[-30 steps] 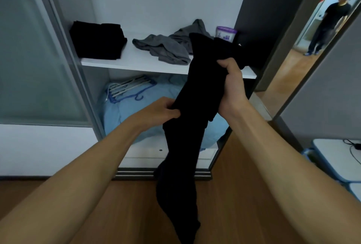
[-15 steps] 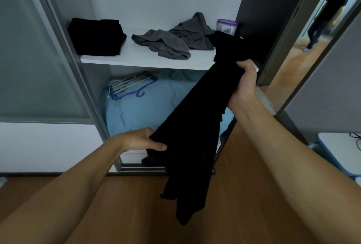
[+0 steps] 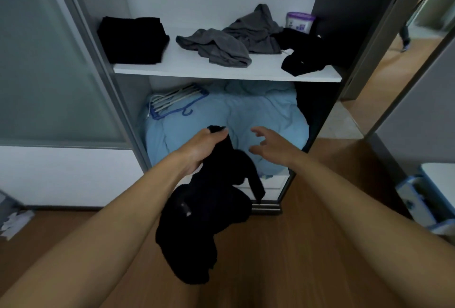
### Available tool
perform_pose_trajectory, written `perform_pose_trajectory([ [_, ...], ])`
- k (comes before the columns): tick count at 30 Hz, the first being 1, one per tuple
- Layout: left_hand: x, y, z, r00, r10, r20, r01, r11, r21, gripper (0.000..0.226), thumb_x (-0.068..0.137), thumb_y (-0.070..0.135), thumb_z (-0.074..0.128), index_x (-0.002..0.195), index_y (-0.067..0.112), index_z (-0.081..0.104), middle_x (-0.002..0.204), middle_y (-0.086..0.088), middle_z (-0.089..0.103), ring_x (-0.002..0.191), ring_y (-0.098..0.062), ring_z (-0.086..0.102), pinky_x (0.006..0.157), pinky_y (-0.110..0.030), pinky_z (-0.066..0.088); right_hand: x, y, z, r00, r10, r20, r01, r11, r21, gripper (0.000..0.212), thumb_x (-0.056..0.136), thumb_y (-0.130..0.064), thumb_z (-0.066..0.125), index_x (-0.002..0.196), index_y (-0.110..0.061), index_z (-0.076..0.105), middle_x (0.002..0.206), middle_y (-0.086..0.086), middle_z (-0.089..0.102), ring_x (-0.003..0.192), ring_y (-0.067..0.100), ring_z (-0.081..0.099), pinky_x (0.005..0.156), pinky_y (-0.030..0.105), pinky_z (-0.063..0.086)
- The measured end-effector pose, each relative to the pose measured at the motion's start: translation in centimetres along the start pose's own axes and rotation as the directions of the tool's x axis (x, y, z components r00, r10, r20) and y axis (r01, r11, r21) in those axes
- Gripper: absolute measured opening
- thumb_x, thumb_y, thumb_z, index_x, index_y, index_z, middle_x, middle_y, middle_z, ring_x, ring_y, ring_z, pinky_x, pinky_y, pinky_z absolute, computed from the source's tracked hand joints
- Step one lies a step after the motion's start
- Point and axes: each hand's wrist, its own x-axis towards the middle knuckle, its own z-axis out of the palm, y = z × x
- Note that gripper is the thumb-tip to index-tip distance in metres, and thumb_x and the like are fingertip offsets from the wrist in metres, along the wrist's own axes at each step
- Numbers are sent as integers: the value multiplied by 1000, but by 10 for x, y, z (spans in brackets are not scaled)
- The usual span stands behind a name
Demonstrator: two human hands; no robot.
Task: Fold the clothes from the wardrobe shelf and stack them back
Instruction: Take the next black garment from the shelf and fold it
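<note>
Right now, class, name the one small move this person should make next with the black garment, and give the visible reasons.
Probably the right hand should take the black garment by its upper edge, beside the left hand, so it can be spread for folding. Only the left hand grips it. The right hand is open just beside it, and the cloth hangs bunched, not yet folded.

Dim bluish indoor light, soft overall blur, wide-angle edge distortion

On the shelf [image 3: 187, 67] a folded stack [image 3: 131, 40] lies left, crumpled clothes [image 3: 221, 46] middle, a tub [image 3: 300, 20] behind a heap [image 3: 301, 57] right.
</note>
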Motion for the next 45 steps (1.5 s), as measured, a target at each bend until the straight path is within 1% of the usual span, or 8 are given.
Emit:
perform_pose_trajectory([
  [8, -1, 19, 6, 997, 4, -81, -25, 965, -260, 27, 104, 28, 51, 87, 11, 62, 68, -1, 66, 56, -13, 63, 47, -22, 51, -42, -14, 47, 964, -146, 221, 123, 986, 111, 28, 86, -20, 72, 72, -32, 52, 63, -21, 56, 59, -14, 55, 57, 8, 39],
  [17, -6, 27, 0, 972, -10, -235, -22, 991, -131, 21, 98, 27, 63, 86, 9, 62, 72, -6, 66, 62, -17, 68, 63, -31, 57, -33, -32, 63, 975, -165, -149, 205, 926, 316, 14, 89, -28, 69, 103, -30, 68, 88, -18, 72, 87, 2, 68, 81, 27, 55],
  [20, -10, 27, -8, 984, -12, -176, -23, 980, -197, 18, 96, 24, 66, 86, 9, 62, 71, -5, 68, 63, -16, 68, 60, -28, 58, -32, -38, 61, 956, -185, -229, 239, 940, 242, 27, 90, -18, 64, 67, -31, 57, 56, -24, 57, 57, -4, 53, 59, 25, 41],
  [28, -18, 13, -12, 986, 124, -113, -134, 987, -84, 10, 98, 11, 60, 93, 6, 67, 81, -7, 72, 71, -15, 68, 65, -23, 53, -37, -60, 64, 969, -94, -231, 169, 927, 336, 32, 100, -18, 55, 88, 11, 63, 83, 29, 67, 82, 45, 67, 72, 57, 54],
  [32, -18, 18, -17, 965, 199, -170, -206, 978, -22, 20, 101, 14, 57, 82, 12, 61, 79, -6, 64, 71, -17, 60, 67, -28, 47, -49, -57, 58, 965, -259, -33, 255, 910, 328, 18, 99, -16, 60, 95, -2, 70, 78, 11, 72, 73, 24, 70, 74, 41, 58],
  [35, -25, 26, -18, 970, 242, -19, -236, 959, 160, 14, 99, 16, 61, 89, 10, 69, 82, -5, 70, 73, -15, 64, 66, -24, 51, -43, -55, 41, 911, -268, -312, 378, 847, 374, 13, 96, -7, 60, 104, -13, 69, 89, 0, 72, 78, 8, 66, 74, 26, 53],
  [39, -35, 39, -17, 962, 232, 147, -270, 896, 352, 13, 94, 19, 68, 93, 9, 76, 82, -1, 75, 73, -11, 69, 65, -20, 53, -37, -54, 21, 920, -371, -126, 391, 885, 254, 59, 86, -12, 63, 137, -35, 44, 125, -9, 58, 113, 5, 57, 97, 22, 45],
  [45, -36, 31, -18, 946, 301, 120, -324, 863, 388, 10, 91, 19, 72, 86, 12, 77, 70, 7, 71, 61, -1, 61, 55, -13, 45, -35, -55, 26, 948, -319, 5, 311, 928, 203, 26, 88, -15, 66, 64, -25, 61, 54, -18, 55, 51, -2, 50, 50, 14, 36],
])
